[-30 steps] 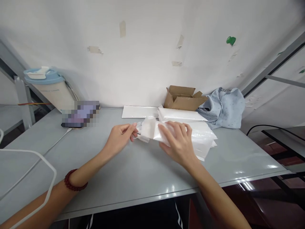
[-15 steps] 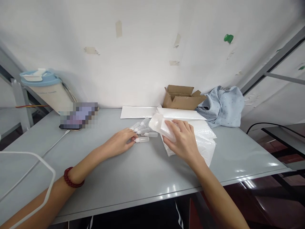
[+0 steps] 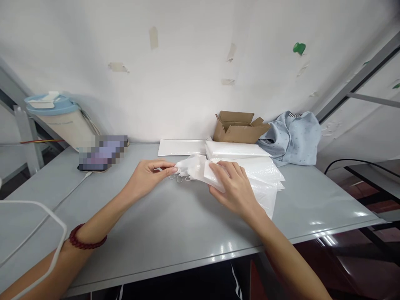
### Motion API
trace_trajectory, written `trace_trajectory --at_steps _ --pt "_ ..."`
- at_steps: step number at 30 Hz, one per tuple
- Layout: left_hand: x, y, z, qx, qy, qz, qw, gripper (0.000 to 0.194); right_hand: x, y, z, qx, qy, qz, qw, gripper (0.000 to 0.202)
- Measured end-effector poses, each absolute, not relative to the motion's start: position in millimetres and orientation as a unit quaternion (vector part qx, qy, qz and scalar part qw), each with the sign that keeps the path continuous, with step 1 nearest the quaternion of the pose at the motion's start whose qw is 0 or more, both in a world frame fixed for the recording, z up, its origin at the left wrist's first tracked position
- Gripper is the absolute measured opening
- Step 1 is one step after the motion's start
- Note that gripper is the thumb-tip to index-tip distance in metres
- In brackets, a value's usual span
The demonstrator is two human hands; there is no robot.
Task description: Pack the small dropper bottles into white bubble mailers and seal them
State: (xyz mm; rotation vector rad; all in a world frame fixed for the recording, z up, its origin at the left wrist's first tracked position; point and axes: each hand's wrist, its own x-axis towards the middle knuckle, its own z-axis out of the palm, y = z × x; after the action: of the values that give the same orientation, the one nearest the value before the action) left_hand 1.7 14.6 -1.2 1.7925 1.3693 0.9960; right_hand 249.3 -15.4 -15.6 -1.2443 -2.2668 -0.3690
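Note:
My left hand (image 3: 150,177) pinches white material at its left end; whether that is a bottle or the edge of the plastic bag is too small to tell. In my right hand (image 3: 236,185) is a white, partly see-through plastic bag (image 3: 196,166), gripped at its right end. Small clear loops (image 3: 179,178) show under the bag's left part, and the small bottles there are mostly hidden. Beneath and behind my right hand lie white bubble mailers (image 3: 262,168), overlapping on the grey table (image 3: 175,233).
An open cardboard box (image 3: 237,132) stands against the wall beside a light blue cloth (image 3: 295,139). A flat white mailer (image 3: 181,147) lies left of it. Farther left are a phone (image 3: 104,154) with a cable and a tumbler (image 3: 62,121).
My left hand has moved slightly up and left, its fingers now at the bag's left end. The bag has shifted left and down over the place where the bottles lay in view.

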Motion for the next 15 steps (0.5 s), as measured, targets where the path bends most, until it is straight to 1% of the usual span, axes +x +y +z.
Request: trace_trajectory --at_steps 2,4,8,12,14,15 --pt "6.8 11.0 -6.6 0.714 0.510 0.385 0.284 0.023 245.7 -17.9 -16.3 -0.448 -0.845 -0.133 0.261 0.044" --pt "11.4 7.5 -11.8 0.752 0.487 0.391 0.212 0.023 242.9 -19.8 -16.8 -0.437 -0.850 -0.130 0.265 0.045" --pt "12.0 6.4 -16.0 0.825 0.406 0.383 0.081 0.026 241.9 -20.9 -16.4 -0.436 -0.850 -0.121 0.269 0.046" --pt "1.9 13.2 -15.0 0.851 0.377 0.363 -0.039 0.023 242.7 -20.5 -15.5 -0.437 -0.850 -0.116 0.271 0.046" --pt "0.2 14.2 -15.9 0.857 0.368 0.354 -0.065 0.023 241.5 -21.2 -15.8 -0.432 -0.854 -0.114 0.268 0.046" --pt "1.3 13.0 -16.5 0.860 0.361 0.356 -0.059 0.024 240.4 -21.9 -16.2 -0.428 -0.857 -0.112 0.265 0.046"
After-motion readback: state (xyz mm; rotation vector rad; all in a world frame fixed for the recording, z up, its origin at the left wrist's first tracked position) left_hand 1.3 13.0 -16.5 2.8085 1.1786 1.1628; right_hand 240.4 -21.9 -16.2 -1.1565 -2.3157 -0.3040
